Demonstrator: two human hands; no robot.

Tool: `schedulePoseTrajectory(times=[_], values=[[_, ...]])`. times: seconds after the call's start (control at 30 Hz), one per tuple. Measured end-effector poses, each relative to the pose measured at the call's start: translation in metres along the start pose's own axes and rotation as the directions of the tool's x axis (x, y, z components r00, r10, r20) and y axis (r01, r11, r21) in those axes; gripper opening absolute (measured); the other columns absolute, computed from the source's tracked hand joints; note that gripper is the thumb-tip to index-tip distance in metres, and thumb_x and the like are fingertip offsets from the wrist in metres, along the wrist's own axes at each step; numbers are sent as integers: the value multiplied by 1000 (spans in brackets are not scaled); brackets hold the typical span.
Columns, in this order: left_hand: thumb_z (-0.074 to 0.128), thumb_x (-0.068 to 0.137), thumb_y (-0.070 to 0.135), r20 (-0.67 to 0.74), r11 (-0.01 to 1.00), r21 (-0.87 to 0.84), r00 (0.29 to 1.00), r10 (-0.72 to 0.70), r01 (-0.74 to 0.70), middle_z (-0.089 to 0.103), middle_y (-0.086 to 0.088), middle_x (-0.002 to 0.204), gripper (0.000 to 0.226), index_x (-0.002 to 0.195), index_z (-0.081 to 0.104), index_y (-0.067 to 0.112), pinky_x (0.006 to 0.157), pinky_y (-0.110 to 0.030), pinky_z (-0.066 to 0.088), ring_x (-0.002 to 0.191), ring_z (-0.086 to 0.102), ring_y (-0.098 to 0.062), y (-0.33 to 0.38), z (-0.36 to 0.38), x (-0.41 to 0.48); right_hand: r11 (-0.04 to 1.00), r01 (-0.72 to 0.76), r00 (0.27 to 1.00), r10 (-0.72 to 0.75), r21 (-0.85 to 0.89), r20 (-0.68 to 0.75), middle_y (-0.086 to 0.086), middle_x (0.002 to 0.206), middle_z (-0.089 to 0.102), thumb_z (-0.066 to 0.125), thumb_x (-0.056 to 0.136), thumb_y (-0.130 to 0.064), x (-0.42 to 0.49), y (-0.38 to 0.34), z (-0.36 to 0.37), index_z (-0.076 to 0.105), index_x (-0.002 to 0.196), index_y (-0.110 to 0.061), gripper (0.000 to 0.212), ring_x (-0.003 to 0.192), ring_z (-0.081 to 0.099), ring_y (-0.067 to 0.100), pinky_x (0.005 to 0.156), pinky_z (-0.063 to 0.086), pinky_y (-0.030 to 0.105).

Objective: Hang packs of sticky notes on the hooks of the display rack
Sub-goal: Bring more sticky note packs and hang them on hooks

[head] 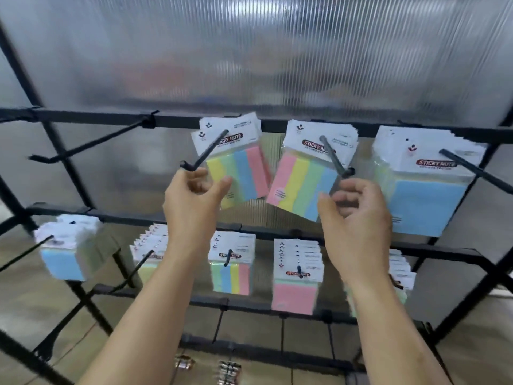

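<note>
Rack: black display rack (91,118), crossbars in rows, ribbed translucent panel (277,51) behind.
Upper row, far left: bare hook (91,147), nothing hung.
Upper row, second position: second hook (205,151) carrying striped packs (241,168), tilted, front face yellow, green, blue, pink.
Upper row, third position: third hook (333,157) carrying tilted packs (299,184), front face pink, yellow, green, blue.
Upper row, far right: right hook (472,168) carrying a thick stack of blue-fronted packs (424,201).
Lower row: further hung stock, including pink-fronted packs (294,295).
Left hand (191,201): raised just below the second hook's tip, fingers loosely curled, thumb apart from them, nothing gripped; contact with the striped packs not determinable.
Right hand (358,215): raised just below the third hook's tip, beside the tilted packs, fingers loosely curled and apart from the thumb, nothing held.
</note>
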State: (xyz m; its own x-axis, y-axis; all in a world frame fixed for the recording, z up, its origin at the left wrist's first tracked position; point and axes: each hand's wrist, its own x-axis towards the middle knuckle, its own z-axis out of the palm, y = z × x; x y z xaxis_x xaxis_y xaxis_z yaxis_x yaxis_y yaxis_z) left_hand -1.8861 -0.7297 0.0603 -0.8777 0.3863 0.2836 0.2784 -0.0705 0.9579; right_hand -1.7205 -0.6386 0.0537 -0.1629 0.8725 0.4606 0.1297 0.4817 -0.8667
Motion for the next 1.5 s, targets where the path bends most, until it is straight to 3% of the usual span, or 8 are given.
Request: schedulePoseTrajectory(times=[0.17, 0.27, 0.33, 0.67, 0.87, 1.0, 1.2, 1.5], values=[[74, 85, 20, 186, 996, -85, 982, 29, -13, 67, -22, 101, 17, 96, 65, 9, 52, -20, 48, 81, 66, -31, 9, -19, 5, 973, -102, 995, 102, 207, 14, 4, 84, 67, 69, 87, -19, -11, -17, 16, 56, 105, -16, 22, 75, 67, 14, 70, 56, 38], [67, 90, 16, 273, 990, -129, 957, 94, -61, 67, -4, 79, 5, 86, 64, 15, 56, -20, 43, 70, 58, -12, 12, -36, 4, 961, -94, 995, 85, 261, 44, 13, 85, 70, 62, 90, -13, -21, -25, 16, 63, 90, -18, 6, 82, 66, 33, 75, 54, 50], [62, 93, 11, 331, 979, -188, 934, 138, -78, 65, 14, 70, 13, 83, 59, 18, 60, -17, 46, 65, 58, -4, 16, -47, -1, 960, -65, 998, 63, 272, 14, 7, 83, 70, 59, 92, -12, -31, -30, 11, 62, 83, -19, 12, 80, 67, 29, 74, 54, 47], [53, 97, 4, 463, 901, -388, 805, 372, -194, 71, 8, 88, 17, 95, 55, 20, 75, -36, 56, 83, 65, -15, 33, -92, -39, 943, 44, 999, -31, 329, -43, -16, 85, 74, 47, 100, -5, -91, -67, -12, 57, 95, -19, 18, 83, 71, 6, 71, 55, 22], [53, 94, 9, 486, 866, -439, 747, 453, -240, 72, 13, 93, 16, 100, 55, 23, 76, -31, 58, 87, 67, -10, 41, -112, -59, 923, 71, 996, -48, 378, -70, -10, 92, 75, 44, 100, -2, -124, -87, -32, 58, 97, -17, 20, 90, 71, 9, 72, 55, 21], [56, 92, 15, 537, 898, -399, 746, 394, -187, 72, 10, 96, 11, 100, 57, 23, 80, -38, 56, 87, 66, -12, 31, -107, -78, 926, -35, 995, 67, 376, -74, -6, 96, 75, 46, 100, -2, -150, -77, -51, 57, 100, -15, 17, 93, 71, 11, 73, 55, 22], [51, 99, 6, 645, 940, -337, 716, 268, -49, 69, 21, 79, 17, 99, 57, 23, 62, -18, 52, 71, 61, 3, 11, -70, -121, 935, -192, 960, 242, 299, -142, -9, 90, 75, 47, 93, 9, -185, -50, -98, 57, 105, -9, 24, 86, 72, 10, 66, 54, 21], [52, 92, -7, 856, 958, -225, 506, 108, 176, 71, 11, 85, 33, 97, 57, 25, 70, -25, 54, 82, 66, -11, -4, 19, -203, 940, -316, 885, 340, 126, -317, -16, 74, 73, 51, 87, 11, -216, -11, -194, 63, 102, -12, 30, 66, 68, 0, 52, 48, 13]])
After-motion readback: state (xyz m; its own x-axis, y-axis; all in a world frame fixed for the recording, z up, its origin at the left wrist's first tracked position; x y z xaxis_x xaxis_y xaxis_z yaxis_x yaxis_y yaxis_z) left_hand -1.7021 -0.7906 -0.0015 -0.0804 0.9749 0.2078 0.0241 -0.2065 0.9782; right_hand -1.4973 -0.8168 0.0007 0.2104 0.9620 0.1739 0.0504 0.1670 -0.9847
